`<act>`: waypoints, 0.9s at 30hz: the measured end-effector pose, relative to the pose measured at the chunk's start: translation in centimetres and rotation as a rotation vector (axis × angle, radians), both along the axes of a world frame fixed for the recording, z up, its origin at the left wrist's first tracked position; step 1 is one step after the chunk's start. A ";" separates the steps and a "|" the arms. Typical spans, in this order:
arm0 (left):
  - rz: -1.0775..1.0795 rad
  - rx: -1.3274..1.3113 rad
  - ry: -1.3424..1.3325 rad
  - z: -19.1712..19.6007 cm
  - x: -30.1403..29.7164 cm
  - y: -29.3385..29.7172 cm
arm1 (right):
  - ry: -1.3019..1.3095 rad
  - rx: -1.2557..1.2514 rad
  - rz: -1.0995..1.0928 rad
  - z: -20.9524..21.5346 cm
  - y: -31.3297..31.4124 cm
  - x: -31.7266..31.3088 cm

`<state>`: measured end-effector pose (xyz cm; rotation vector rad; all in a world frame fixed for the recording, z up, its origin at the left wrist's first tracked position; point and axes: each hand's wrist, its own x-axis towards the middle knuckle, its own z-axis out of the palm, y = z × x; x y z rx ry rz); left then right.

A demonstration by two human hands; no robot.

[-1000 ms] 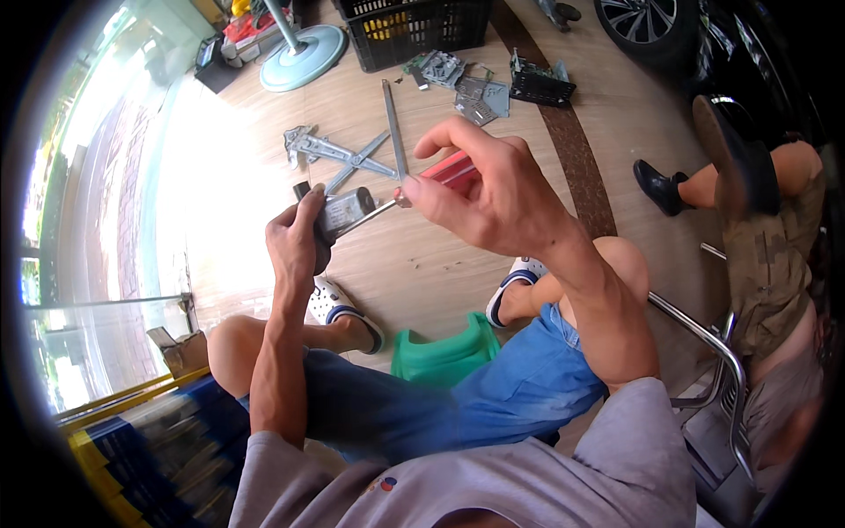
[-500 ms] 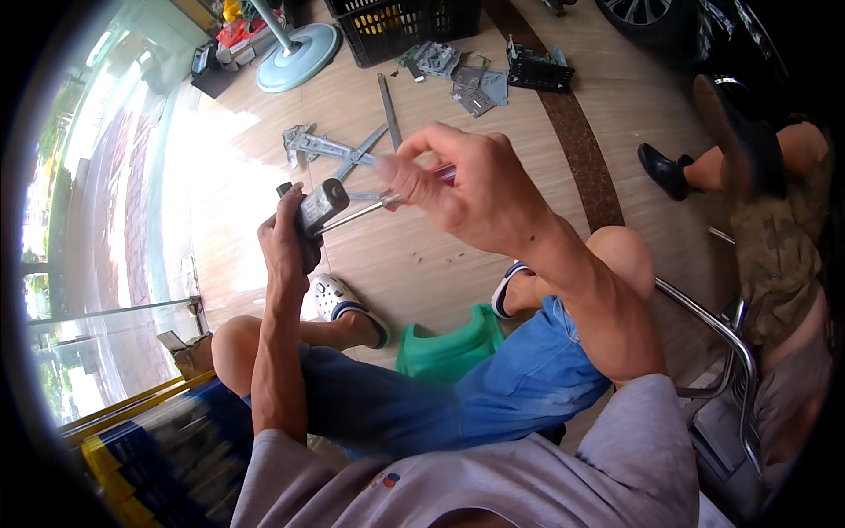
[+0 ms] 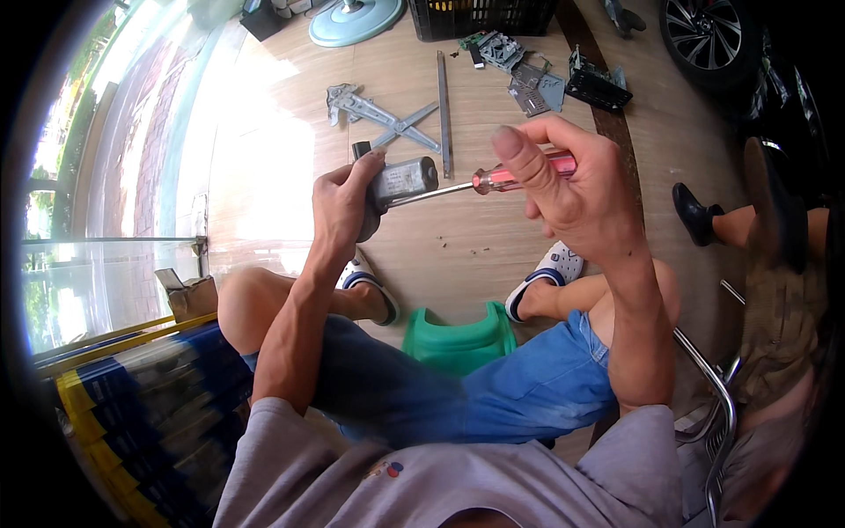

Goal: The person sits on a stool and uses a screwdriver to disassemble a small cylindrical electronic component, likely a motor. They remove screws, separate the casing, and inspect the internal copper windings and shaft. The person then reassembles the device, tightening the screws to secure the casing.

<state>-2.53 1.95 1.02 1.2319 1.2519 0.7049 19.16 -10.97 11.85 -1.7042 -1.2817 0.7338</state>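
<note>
My left hand (image 3: 339,211) is closed around a small electric motor (image 3: 408,178) with a dark housing and a grey metal can bearing a pale label. In my right hand (image 3: 588,194) is a screwdriver (image 3: 495,181) with a clear red handle. Its thumb is raised off the handle while the other fingers curl round it. The steel shaft points left and meets the motor beside the can; the tip's exact seat is hidden. Beyond the motor, a metal window regulator (image 3: 383,119) with crossed arms lies on the floor.
A flat metal bar (image 3: 444,114) lies beside the regulator. Farther off are dismantled electronic parts (image 3: 528,84), a black crate (image 3: 480,19) and a car wheel (image 3: 709,35). A green stool (image 3: 462,341) stands between my legs. Another person's shoe (image 3: 694,214) shows at the right.
The view has shifted. Both hands, with the motor and screwdriver, now appear farther right. My right hand has turned on the screwdriver, showing more of the red handle, and its thumb has lifted.
</note>
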 end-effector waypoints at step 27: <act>-0.063 -0.108 0.114 0.2 0.6 0.0 | -0.002 0.074 0.118 -0.2 -0.5 0.5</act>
